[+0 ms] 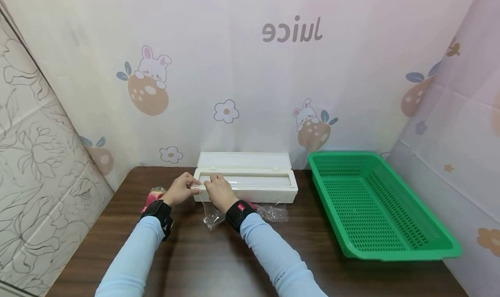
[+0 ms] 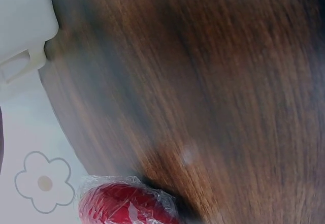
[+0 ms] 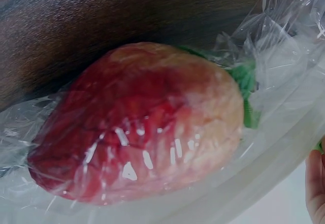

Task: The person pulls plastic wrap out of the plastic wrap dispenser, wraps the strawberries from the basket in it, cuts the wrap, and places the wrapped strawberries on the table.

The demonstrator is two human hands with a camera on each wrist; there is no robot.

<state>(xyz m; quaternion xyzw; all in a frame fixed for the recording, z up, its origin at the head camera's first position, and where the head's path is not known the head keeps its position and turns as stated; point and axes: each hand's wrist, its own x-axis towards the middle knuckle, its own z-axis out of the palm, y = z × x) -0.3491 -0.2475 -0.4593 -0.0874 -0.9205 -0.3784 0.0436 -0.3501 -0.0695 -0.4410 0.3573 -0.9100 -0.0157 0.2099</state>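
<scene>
A white cling film dispenser box (image 1: 250,195) stands at the back of the table with its lid (image 1: 244,160) raised. At its front left corner my left hand (image 1: 179,190) pinches the film with thumb and fingers. Right beside it, my right hand (image 1: 221,193) bends over the front rim; its fingertips are hidden. Clear cling film (image 1: 212,219) hangs down the box front onto the table. A red and cream strawberry-like fruit with green leaves (image 3: 147,127) lies among the film under my right wrist. Fingers (image 3: 315,183) show at the right wrist view's edge.
A second red fruit wrapped in clear film (image 1: 155,196) lies left of my left hand, also low in the left wrist view. On the right of the dark wooden table (image 1: 195,262) stands a green plastic basket (image 1: 332,210). A printed curtain (image 1: 242,71) hangs behind.
</scene>
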